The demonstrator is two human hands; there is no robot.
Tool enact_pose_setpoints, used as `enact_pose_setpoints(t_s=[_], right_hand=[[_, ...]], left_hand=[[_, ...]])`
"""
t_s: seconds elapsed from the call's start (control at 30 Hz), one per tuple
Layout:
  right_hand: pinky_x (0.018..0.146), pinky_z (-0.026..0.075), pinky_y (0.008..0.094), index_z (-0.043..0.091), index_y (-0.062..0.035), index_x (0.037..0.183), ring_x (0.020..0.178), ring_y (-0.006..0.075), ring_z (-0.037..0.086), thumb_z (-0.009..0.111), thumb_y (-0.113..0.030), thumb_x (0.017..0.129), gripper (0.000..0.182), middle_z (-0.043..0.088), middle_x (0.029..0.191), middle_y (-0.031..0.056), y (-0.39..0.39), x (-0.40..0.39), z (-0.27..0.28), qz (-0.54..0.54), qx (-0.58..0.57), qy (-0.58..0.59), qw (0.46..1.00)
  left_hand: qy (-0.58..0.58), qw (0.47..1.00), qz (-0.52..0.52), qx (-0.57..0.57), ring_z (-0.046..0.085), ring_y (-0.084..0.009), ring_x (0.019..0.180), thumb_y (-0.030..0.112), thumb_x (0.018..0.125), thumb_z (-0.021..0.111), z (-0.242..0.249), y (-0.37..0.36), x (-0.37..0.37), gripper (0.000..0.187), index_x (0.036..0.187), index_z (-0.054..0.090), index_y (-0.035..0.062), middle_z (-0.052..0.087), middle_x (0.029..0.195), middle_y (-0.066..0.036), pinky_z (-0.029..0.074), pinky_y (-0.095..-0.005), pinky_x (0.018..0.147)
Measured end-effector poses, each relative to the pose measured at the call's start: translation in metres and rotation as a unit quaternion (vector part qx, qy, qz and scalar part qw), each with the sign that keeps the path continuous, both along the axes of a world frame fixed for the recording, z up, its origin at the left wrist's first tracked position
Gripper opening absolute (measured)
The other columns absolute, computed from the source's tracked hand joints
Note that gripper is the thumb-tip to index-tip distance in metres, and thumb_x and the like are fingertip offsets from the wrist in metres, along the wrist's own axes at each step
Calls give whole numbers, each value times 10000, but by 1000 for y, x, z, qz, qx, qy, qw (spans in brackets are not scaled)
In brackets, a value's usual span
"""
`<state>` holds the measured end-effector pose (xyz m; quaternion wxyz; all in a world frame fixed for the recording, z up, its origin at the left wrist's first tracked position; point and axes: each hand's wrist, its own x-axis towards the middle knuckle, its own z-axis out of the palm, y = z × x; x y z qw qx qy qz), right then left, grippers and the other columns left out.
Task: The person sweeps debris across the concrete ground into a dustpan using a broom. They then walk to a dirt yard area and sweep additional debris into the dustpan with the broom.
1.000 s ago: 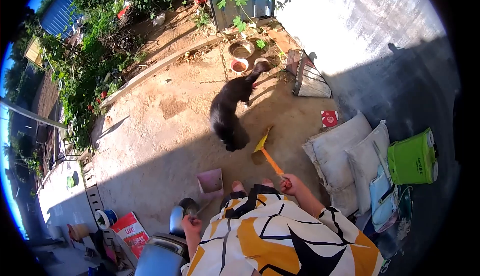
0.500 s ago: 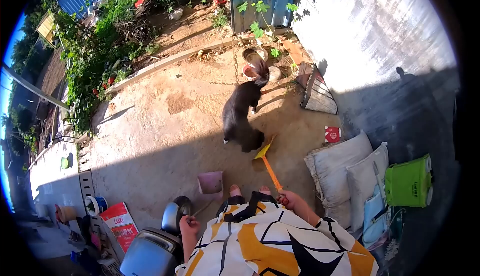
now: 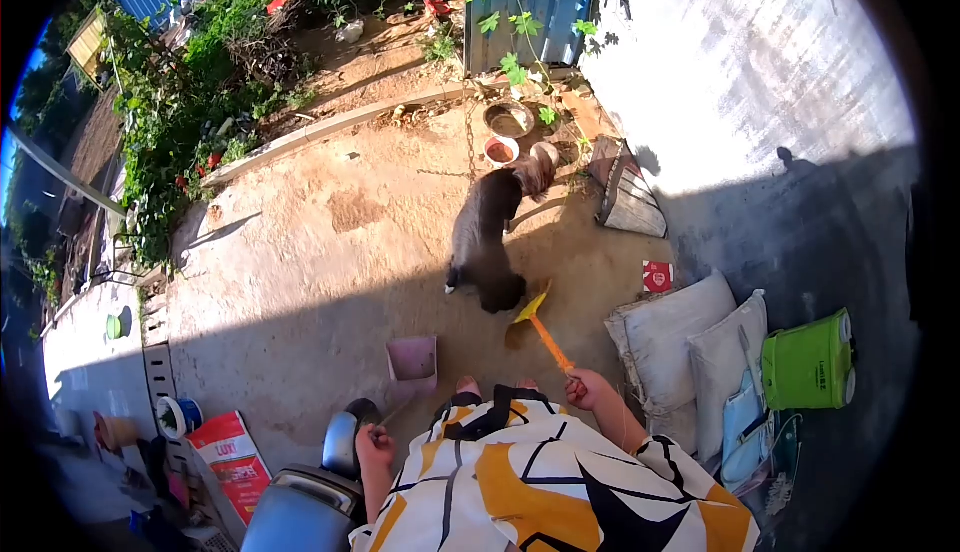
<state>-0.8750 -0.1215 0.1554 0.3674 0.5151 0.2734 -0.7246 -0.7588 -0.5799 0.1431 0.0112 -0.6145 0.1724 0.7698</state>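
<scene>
My right hand [image 3: 592, 389] is closed around the orange handle of a broom [image 3: 551, 341]. The broom's yellow head rests on the shaded concrete, just right of a dark dog's head. That dog [image 3: 484, 237] stands in front of me, its tail toward the bowls. Low on the left, my left hand [image 3: 375, 448] grips a thin stick handle that runs up to a pink dustpan [image 3: 413, 365]. The dustpan lies on the ground ahead of my feet.
Feeding bowls [image 3: 500, 150] sit behind the dog. Stuffed white sacks [image 3: 668, 337] and a green sprayer tank [image 3: 808, 360] line the right wall. A grey metallic bin [image 3: 305, 512] and a red-white bag [image 3: 231, 464] are at left.
The dog's tail has swung down to the right, uncovering more of the bowls. The broom has shifted only slightly, and the dustpan sits much the same. My view has moved a little.
</scene>
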Motion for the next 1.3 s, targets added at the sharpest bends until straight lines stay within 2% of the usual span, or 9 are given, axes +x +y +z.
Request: enact_pose_setpoints(t_s=[0.4,0.5,0.57,0.67,0.7,0.77,0.97,1.13,1.3], right_hand=[[379,303,211,418,-112,666,404,71,390,510,-149,753,132,410,534,-27,-48,-41,6,11,34,17,999],[378,302,212,426,-115,676,419,66,403,515,-132,739,110,413,537,-29,-50,-57,13,-40,-10,51,998],[377,305,219,431,-111,671,426,69,406,513,-128,731,104,421,541,-23,-56,-69,19,-107,8,81,991],[377,319,213,443,-99,664,422,62,392,509,-154,731,109,444,563,-15,-68,-92,22,-104,71,109,986],[377,319,213,443,-99,664,422,62,392,509,-154,731,109,444,563,-15,-73,-101,22,-100,69,110,986],[375,319,215,438,-98,651,419,67,394,510,-174,735,134,437,540,-14,-87,-125,22,-83,200,140,966],[371,324,219,429,-112,654,418,61,392,463,-204,778,158,423,514,-26,-121,-217,65,-53,281,222,932],[381,327,213,437,-180,803,441,49,382,457,-191,802,22,430,597,-44,-195,-292,115,24,223,307,925],[391,328,228,460,-145,945,435,87,398,450,-123,788,159,435,594,-5,-283,-363,130,159,144,317,924]], left_hand=[[25,999,45,-4,402,-125,400,167,720,508,10,-45,-9,76,692,456,119,505,589,-44,365,-280,415],[24,998,63,-12,399,-122,395,169,709,509,20,-49,-12,75,671,466,120,503,585,-42,358,-275,421],[18,997,75,-26,395,-118,388,168,697,508,24,-54,-16,79,648,474,117,498,577,-43,351,-271,427],[14,995,98,-34,398,-126,396,166,699,510,21,-64,-23,72,663,474,114,497,587,-50,352,-271,429],[18,995,97,-34,404,-125,404,184,703,516,18,-69,-24,85,669,474,119,504,591,-45,353,-276,424],[25,994,103,-38,410,-125,412,201,708,523,14,-81,-31,99,674,473,123,512,595,-39,355,-280,420],[-3,982,183,-44,403,-137,401,189,708,494,20,-114,-61,98,665,470,105,512,584,-47,352,-281,418],[-26,965,254,-52,402,-130,392,170,702,477,47,-158,-93,80,653,468,107,498,564,-37,351,-274,411],[-5,949,300,-97,412,-118,389,149,699,467,52,-176,-100,57,671,482,102,503,565,-31,353,-265,411]])
